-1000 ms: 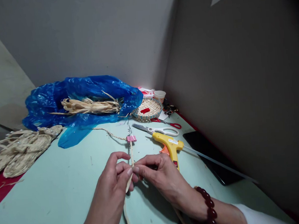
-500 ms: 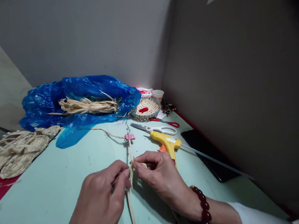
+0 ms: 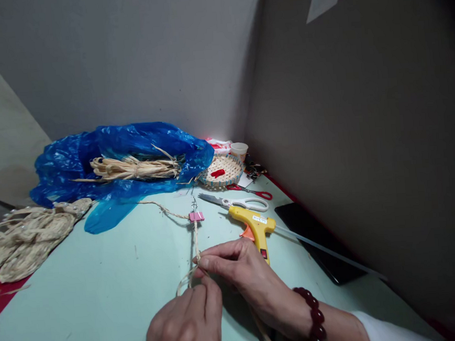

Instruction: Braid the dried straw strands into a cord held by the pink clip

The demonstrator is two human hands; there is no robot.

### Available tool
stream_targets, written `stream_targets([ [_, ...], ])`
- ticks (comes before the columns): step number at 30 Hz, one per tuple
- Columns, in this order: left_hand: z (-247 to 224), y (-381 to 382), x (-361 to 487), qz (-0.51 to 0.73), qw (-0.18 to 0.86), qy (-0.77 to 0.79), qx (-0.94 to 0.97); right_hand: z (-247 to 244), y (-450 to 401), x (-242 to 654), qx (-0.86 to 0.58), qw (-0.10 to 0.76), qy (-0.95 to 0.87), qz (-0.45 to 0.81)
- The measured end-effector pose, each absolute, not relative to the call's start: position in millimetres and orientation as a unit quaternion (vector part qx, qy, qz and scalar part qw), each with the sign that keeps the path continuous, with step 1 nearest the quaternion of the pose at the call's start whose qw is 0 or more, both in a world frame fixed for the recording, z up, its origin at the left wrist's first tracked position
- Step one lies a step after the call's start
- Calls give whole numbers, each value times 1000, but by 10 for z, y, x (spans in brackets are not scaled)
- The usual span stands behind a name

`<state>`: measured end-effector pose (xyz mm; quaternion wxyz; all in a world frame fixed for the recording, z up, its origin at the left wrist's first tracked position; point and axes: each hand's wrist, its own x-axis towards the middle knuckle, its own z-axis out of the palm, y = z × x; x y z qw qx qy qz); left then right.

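While your cord [image 3: 196, 237] runs near from the pink clip [image 3: 196, 216] to your fingers at mid-table, the listing stands as follows. Right hand [image 3: 198, 262]: thumb and forefinger pinched together on the cord's near end, no gap showing between them. Left hand [image 3: 188, 320]: just nearer, back upward, fingers curled in; the tips are hidden, so you cannot tell from here how tightly they close or on what. Strand [image 3: 178, 289]: one thin loop, bowed out left of the cord between your two hands. Work done, by appearance: the length between clip and pinch, narrow and close-laid, twisted or plaited, too small to tell which; also a further length leaving the clip far and left toward the blue bag [image 3: 59, 165]. Work left, by judgement: the loop, slack and not yet drawn in, and the loose strand [image 3: 261, 328] trailing near, below your right wrist; its full length is out of view. Stock: one tied bundle [image 3: 133, 168] in the bag, seemingly ample. Tools to the right, out of your grasp: white scissors [image 3: 249, 204], red scissors [image 3: 261, 193], yellow glue gun [image 3: 257, 223] with its stick [image 3: 315, 243]. Far left: woven pieces [image 3: 32, 243], apart from the cord.
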<state>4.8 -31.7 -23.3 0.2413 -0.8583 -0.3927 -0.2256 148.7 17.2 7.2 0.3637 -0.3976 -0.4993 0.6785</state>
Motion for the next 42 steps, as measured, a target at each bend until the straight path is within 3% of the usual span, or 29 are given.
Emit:
stream_targets([
  [2,-184,-323,58,-258,204,-398,-856,82,173,1500,-411,363,-498,672],
  [5,-28,-268,13,-336,49,-473,-813,90,172,1531,-425,370,-517,644],
  [7,78,-187,-36,-361,-105,-573,-729,84,166,1544,-432,374,-525,631],
  [9,140,-97,-71,-343,-330,-618,-626,72,160,1546,-416,377,-532,634],
  [11,144,-22,-78,-325,-524,-555,-558,60,160,1543,-382,378,-544,644],
  [13,104,30,-66,-329,-607,-511,-513,55,165,1545,-354,372,-567,644],
  [19,20,74,-44,-315,-574,-539,-529,111,135,1600,-390,316,-731,463],
  [25,144,-36,-1,-275,-358,-605,-656,97,47,1642,-437,237,-840,217],
  [28,164,-57,9,-258,-322,-623,-665,43,37,1657,-433,230,-859,147],
  [36,13,21,-33,-299,-548,-576,-528,2,-58,1661,-359,254,-898,-14],
  [42,-49,19,-36,-331,-627,-533,-461,-48,-104,1632,-307,293,-902,-76],
])
